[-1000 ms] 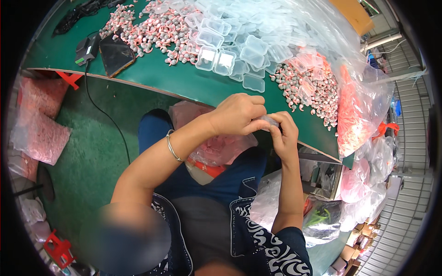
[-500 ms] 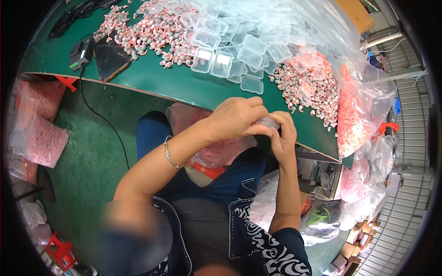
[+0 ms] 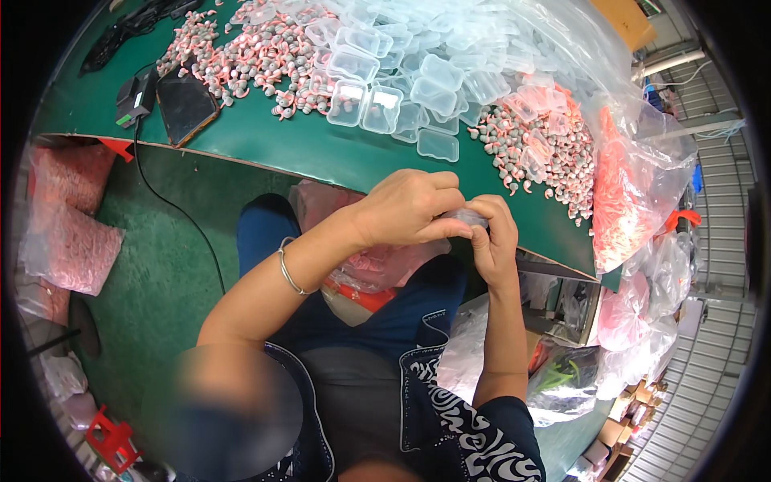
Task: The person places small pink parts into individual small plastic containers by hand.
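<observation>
Both hands meet just past the near edge of the green table (image 3: 265, 157), pressing a small clear plastic box (image 3: 467, 216) between them. Its far side and contents are covered by fingers. My left hand (image 3: 414, 205), with a bangle on the wrist, closes over the box from the left, thumb stretched along it. From the right, my right hand (image 3: 498, 241) grips the other end with bent fingers. Beyond them lie open clear plastic boxes (image 3: 438, 145) in a big pile. Small grey and pink curled pieces (image 3: 514, 157) are heaped to the right of these boxes.
Another heap of grey-pink pieces (image 3: 265, 48) spreads at the far left, near a dark phone (image 3: 186, 104) and a small black device (image 3: 135, 98) with a cable. A clear bag of orange-pink pieces (image 3: 618, 209) stands at the right edge. Pink-filled bags (image 3: 80, 249) lie on the floor.
Almost nothing differs. The box stays between both hands, and my left hand has shifted very slightly left. The whole view has tilted a little.
</observation>
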